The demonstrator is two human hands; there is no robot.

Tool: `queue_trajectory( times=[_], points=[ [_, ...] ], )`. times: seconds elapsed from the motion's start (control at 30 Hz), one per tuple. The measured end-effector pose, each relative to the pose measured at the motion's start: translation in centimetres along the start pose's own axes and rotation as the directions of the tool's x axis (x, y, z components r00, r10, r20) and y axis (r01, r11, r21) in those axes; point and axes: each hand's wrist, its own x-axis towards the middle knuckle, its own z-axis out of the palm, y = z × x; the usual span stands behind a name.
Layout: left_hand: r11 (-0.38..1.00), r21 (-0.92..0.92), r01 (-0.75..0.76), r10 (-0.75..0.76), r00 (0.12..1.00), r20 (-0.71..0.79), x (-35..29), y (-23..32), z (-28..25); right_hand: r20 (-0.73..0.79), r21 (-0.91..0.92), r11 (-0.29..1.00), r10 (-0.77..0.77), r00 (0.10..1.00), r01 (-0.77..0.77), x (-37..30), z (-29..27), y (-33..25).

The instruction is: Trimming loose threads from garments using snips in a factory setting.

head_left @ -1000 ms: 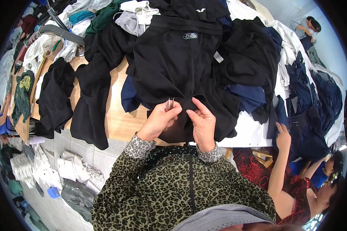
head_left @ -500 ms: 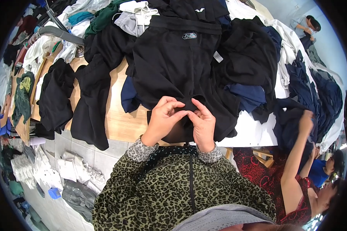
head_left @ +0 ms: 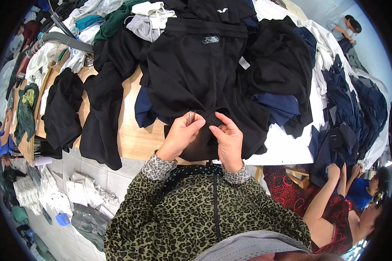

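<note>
Black trousers (head_left: 183, 65) lie in front of me, waistband at the far end, with a small label patch below it. My left hand (head_left: 184, 135) is closed, thumb against fingers, on a small two-pronged metal tool (head_left: 190, 116) whose tips stick up; most of it is hidden, so I cannot tell its exact kind. My right hand (head_left: 229, 141) holds the near edge of the trousers, forefinger and thumb on either side of a fold. Both hands are close together over the near part of the cloth.
Other black garments (head_left: 100, 113) hang over the wooden table edge (head_left: 133, 141) at left. Navy cloth (head_left: 276, 106) and black clothes lie at right. A grey hose (head_left: 67, 40) crosses the far left. A co-worker's arm (head_left: 320, 200) is close on my right. White bundles (head_left: 52, 195) sit on the floor.
My left hand has moved slightly left, away from my right hand, and the metal tips now show. The co-worker's raised hand has come down onto navy cloth.
</note>
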Motion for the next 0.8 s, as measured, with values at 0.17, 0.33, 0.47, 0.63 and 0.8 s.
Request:
queue_trajectory(
  times=[0.17, 0.33, 0.47, 0.63, 0.8],
  points=[
    [1.0, 0.006, -0.021, 0.021, 0.999, 0.027, -0.7, 0.2, -0.2, -0.001, 0.006, 1.0, 0.006, 1.0, -0.006, 0.0, -0.2, 0.1],
    [0.99, 0.094, -0.106, 0.104, 0.994, 0.02, -0.9, 0.2, 0.0, 0.035, -0.113, 0.991, -0.067, 0.997, 0.071, 0.0, 0.0, 0.0],
    [0.792, 0.458, -0.404, 0.394, 0.911, 0.123, -0.9, 0.3, 0.4, 0.029, -0.257, 0.945, -0.202, 0.979, 0.203, -0.1, 0.7, -0.3],
    [0.616, 0.591, -0.522, 0.51, 0.835, 0.206, -1.1, 0.9, 1.2, 0.226, -0.489, 0.759, -0.366, 0.903, 0.43, -0.3, 0.6, -0.8],
    [0.627, 0.581, -0.519, 0.498, 0.841, 0.213, -1.3, 1.1, 1.4, 0.141, -0.365, 0.867, -0.309, 0.941, 0.34, -0.2, 0.0, 0.2]
  ],
)
